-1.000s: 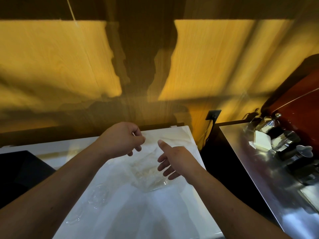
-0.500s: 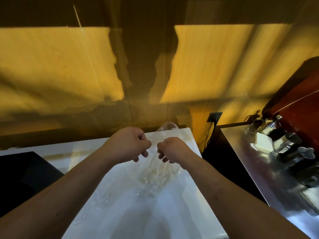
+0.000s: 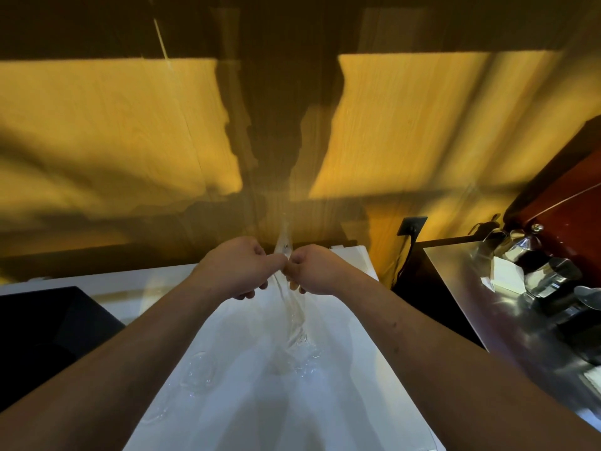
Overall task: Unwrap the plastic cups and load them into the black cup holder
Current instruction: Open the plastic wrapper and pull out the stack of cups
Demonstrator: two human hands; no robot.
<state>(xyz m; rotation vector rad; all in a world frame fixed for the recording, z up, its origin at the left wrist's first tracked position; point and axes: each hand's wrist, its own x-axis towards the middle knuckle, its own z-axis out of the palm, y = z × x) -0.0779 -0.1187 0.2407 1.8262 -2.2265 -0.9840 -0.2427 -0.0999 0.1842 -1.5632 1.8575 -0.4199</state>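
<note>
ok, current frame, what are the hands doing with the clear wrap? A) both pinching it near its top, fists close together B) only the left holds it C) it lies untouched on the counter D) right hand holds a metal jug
A: left hand and right hand are both closed on the clear plastic wrap, side by side above the white counter.

clear plastic wrap (image 3: 294, 323) | stretched upright | above white counter (image 3: 351, 369)

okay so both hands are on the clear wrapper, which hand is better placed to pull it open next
Neither clearly, but the right hand has a slight edge. Both fists pinch the top of the clear wrapper close together over the white counter. The right has bare counter beside it to pull outward, while the left hand anchors the grip.
</note>
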